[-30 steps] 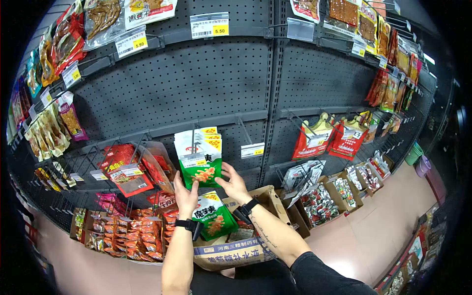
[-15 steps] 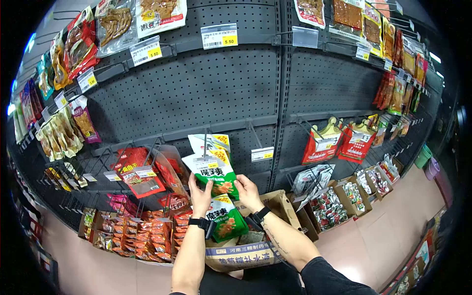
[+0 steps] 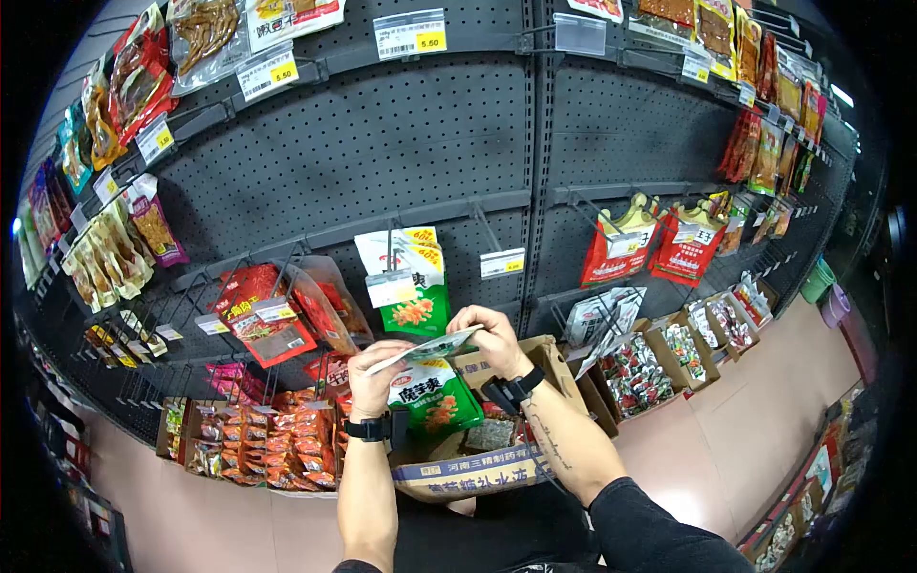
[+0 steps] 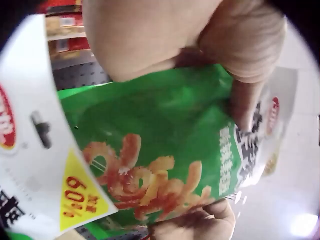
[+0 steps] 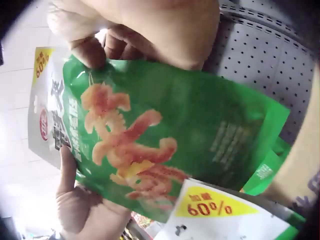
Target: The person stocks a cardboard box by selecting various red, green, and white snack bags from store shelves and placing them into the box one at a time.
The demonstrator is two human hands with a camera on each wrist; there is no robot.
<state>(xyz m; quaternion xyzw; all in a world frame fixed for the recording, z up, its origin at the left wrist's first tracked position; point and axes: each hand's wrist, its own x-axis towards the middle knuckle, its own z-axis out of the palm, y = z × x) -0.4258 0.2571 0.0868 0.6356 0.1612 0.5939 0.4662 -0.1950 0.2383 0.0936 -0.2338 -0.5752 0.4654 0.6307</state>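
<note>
Head view: your left hand (image 3: 373, 382) and right hand (image 3: 495, 342) are gripping a green-and-white pouch (image 3: 425, 350) above the carton (image 3: 458, 476) — apparently you're readying it for hanging; next is likely calling for lining it up with the hanging pouches (image 3: 417, 312).

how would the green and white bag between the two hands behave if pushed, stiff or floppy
The bag likely bends rather than staying rigid: it wrinkles where the left hand pinches it. It's probably light for its size, looking thin edge-on in the head view. Its glossy surface may be slippery.
</note>
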